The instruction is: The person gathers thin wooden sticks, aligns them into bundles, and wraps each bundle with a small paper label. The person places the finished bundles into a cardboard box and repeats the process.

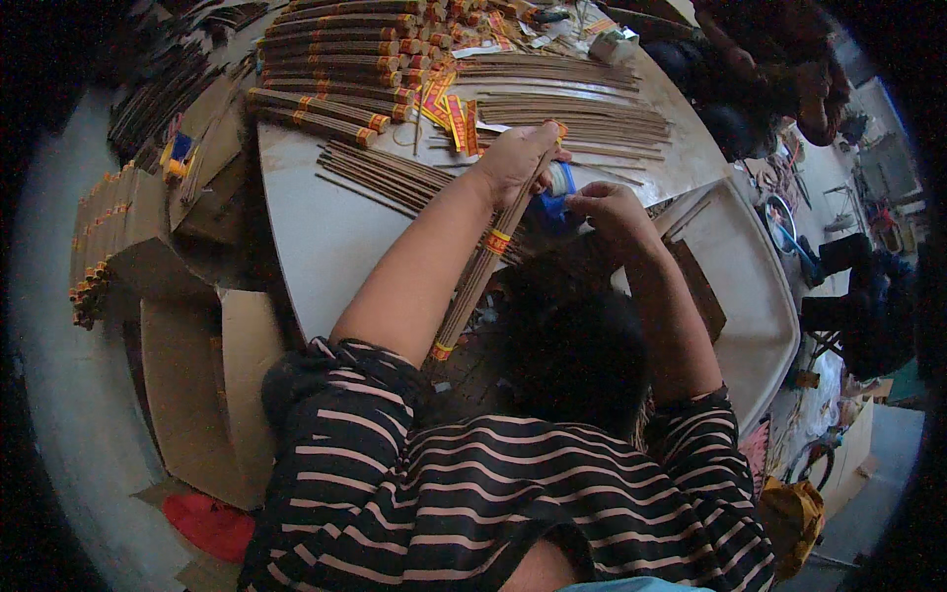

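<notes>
My left hand (520,163) is wrapped round the upper end of a long bundle of brown incense sticks (480,286), bound with yellow-and-red paper bands. The bundle slants down toward me, its lower end beside my left forearm. Just right of that hand, at the table edge, is a blue tape dispenser (557,205) with a pale roll in it. My right hand (614,205) is closed in a pinch at the dispenser's right side; what lies between its fingertips is too small to make out. Loose incense sticks (385,176) lie on the table left of my hands.
Banded incense bundles (330,64) are stacked at the far left of the table (306,232). Printed paper bands (449,111) and more loose sticks (572,116) lie beyond my hands. Cardboard boxes (187,375) stand at left, a white tray (755,281) at right. Another person's hand (817,104) shows at far right.
</notes>
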Available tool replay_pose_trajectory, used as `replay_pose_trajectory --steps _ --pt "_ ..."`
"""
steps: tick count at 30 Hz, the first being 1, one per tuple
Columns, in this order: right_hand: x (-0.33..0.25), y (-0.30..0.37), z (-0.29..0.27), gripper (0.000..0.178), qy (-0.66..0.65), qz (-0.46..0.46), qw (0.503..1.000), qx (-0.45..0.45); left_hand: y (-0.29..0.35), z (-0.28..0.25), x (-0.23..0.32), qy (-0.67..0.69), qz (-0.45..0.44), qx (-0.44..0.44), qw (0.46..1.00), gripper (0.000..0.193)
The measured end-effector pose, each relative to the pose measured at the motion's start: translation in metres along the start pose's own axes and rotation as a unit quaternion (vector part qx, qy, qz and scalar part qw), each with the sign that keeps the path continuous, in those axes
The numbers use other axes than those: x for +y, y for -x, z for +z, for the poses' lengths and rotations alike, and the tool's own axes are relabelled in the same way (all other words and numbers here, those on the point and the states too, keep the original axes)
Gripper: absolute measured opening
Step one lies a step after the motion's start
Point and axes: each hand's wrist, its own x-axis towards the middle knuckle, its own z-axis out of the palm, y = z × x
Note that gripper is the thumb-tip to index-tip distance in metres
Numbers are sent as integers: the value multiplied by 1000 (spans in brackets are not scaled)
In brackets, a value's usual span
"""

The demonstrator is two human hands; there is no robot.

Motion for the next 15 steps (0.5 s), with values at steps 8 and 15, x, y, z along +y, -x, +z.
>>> replay_pose_trajectory --steps 8,15 --pt "-3 28 2 15 -101 5 993 56 -3 -1 4 31 -26 40 998 35" --pt "37 38 7 15 -275 82 958 20 -6 -4 3 58 -34 23 997 32"
